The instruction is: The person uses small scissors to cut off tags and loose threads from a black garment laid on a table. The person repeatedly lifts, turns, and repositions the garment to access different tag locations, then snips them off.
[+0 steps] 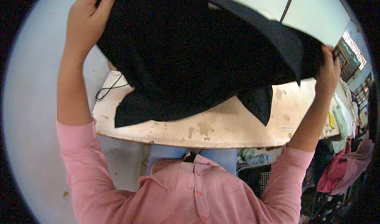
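A large piece of black fabric is stretched out between my raised hands, above a worn, light-coloured table. At the upper left my left hand pinches one edge of the cloth, its fingertips cut off by the top of the picture. My right hand grips the opposite end at the far right. The lower edge sags, and its pointed corners hang over or touch the tabletop; which of the two I cannot tell. A small hole or gap shows near the fabric's upper edge.
Black cord loops at the table's left edge. A plastic bottle lies below the table front. Pink and dark red cloth hangs at the right, near pale green fabric. A pale wall stands close on the left.
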{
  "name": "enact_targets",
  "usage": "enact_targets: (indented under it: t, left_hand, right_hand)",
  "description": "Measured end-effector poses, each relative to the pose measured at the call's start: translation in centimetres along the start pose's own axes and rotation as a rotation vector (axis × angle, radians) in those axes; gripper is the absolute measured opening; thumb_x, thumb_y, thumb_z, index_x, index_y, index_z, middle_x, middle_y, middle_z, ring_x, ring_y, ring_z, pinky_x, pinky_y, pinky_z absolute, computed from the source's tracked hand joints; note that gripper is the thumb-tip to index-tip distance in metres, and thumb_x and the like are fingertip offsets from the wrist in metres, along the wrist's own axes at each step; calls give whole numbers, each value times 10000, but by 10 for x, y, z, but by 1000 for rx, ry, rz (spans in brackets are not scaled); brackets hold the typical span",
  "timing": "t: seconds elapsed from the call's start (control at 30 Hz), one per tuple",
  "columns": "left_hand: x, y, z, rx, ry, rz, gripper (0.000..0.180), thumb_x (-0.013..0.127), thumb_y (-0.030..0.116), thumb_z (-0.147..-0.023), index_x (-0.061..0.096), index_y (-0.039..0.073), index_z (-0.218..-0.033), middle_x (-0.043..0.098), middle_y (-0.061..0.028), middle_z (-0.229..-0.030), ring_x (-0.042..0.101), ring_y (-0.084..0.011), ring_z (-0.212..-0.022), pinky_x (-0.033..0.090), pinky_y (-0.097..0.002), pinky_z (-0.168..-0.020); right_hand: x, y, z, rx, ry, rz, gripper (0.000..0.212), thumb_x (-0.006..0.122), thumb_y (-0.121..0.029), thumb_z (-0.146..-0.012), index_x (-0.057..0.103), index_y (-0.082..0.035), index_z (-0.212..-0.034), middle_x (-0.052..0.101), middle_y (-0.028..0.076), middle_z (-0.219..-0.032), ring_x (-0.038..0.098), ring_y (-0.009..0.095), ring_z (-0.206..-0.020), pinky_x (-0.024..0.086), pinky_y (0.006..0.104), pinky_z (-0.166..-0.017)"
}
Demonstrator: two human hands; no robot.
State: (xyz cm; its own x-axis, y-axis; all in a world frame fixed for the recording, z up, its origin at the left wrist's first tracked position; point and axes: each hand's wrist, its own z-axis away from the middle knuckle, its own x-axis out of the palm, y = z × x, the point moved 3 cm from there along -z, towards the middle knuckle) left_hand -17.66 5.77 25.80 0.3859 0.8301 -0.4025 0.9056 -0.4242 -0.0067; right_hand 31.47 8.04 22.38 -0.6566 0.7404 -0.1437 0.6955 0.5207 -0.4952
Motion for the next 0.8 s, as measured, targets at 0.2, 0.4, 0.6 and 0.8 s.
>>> enact_targets:
  t: [0.2, 0.4, 0.6, 0.8]
  left_hand:
    - [-10, -14, 67, -362, -660, 875, 195, 603, 167, -896, 595, 11, -1013, 612, -17, -946, 575, -103, -937, 452, -253, -834]
    - [91, -5, 142, -208, -783, 108, 257, 667, 142, -814, 630, 38, -1046, 637, -155, -1020, 613, -296, -957, 479, -366, -843]
    - [124, 98, 179, -232, -692, 411, 174, 620, 144, -830, 642, 18, -947, 622, -184, -949, 615, -360, -864, 499, -428, -775]
    - [159, 119, 230, -261, -655, 378, 356, 733, 170, -750, 604, -14, -1027, 558, -156, -1093, 582, -340, -973, 501, -386, -815]
  right_hand:
    - [18, 4, 79, 631, -553, 346, 227, 586, -199, -843, 644, 4, -928, 647, 116, -1062, 599, 263, -956, 454, 383, -825]
    - [51, 86, 147, 210, -620, 518, 171, 652, -155, -853, 621, 3, -912, 656, 125, -798, 608, 231, -729, 473, 359, -690]
    - [95, -26, 189, -12, -556, -32, 137, 674, -153, -812, 635, -51, -894, 620, 128, -841, 621, 315, -784, 500, 367, -697]
    - [131, -1, 259, 83, -1031, 13, 471, 749, -175, -745, 570, -69, -1167, 542, 130, -1000, 598, 298, -849, 508, 363, -728]
